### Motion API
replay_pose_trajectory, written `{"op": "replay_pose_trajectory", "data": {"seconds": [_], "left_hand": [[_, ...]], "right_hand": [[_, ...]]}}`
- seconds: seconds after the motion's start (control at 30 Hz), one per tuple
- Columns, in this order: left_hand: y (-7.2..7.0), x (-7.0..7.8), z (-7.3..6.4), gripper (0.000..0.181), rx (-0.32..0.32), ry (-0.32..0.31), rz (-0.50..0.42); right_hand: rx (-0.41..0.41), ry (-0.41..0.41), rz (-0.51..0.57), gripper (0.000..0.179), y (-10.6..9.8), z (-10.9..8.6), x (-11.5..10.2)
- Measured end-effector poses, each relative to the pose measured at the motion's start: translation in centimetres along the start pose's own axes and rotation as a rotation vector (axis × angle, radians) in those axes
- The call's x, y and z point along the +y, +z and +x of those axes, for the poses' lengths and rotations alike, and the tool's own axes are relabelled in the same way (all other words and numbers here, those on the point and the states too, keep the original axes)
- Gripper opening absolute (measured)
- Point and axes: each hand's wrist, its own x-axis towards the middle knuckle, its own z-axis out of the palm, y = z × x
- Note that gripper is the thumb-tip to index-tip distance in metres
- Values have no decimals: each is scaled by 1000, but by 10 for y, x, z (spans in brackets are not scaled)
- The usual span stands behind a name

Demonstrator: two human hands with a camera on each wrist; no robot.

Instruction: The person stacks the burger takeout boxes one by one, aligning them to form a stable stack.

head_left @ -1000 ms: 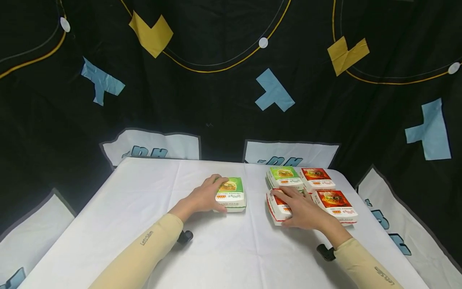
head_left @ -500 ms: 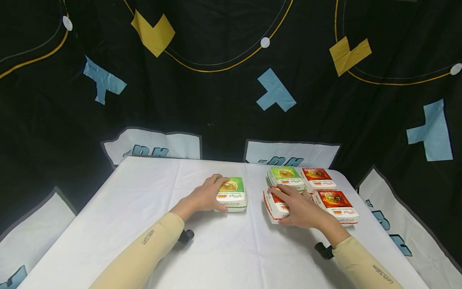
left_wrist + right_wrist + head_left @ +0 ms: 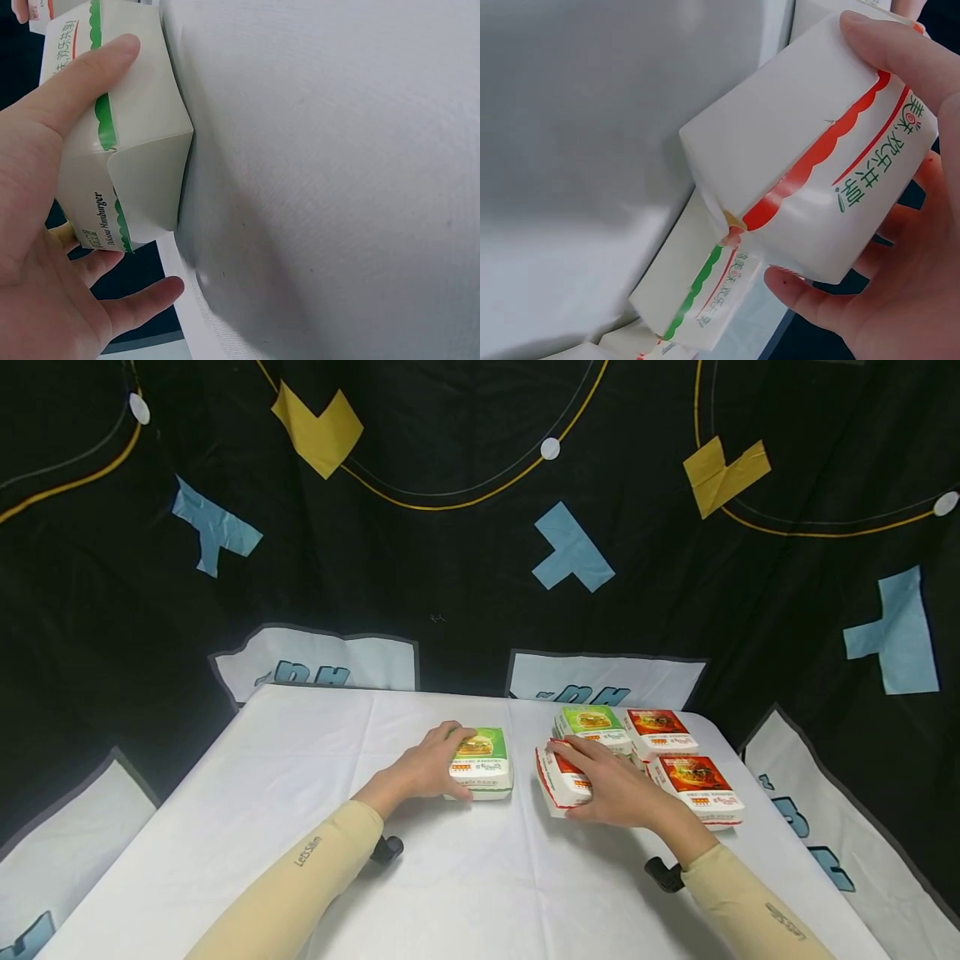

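Our left hand (image 3: 423,766) pinches a green hamburger carton (image 3: 483,766) on the worktop (image 3: 450,877); across a gap, our right hand (image 3: 618,785) pinches a red-topped carton (image 3: 564,783). We judge these two underway, three left: beyond and right of that hand, a second green carton (image 3: 591,720), rear red carton (image 3: 657,725) and front red carton (image 3: 696,775).

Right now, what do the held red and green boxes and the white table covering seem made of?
Red box and green box: probably thin coated card, smooth with a slight sheen; crisp folds and printed trim suggest it.
White table covering: likely matte woven cloth, given its creases and fine texture.
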Motion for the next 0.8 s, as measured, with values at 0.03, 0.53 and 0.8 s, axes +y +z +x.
{"op": "replay_pose_trajectory", "data": {"seconds": [0.03,0.53,0.8], "left_hand": [[0,0,0,103,0,1,1],[2,-2,0,103,4,2,-2],[1,-1,0,102,3,-2,0]], "right_hand": [[7,-7,-1,99,0,1,-1],[3,-5,-1,98,-5,16,-15],[20,-10,6,98,-5,24,-21]]}}
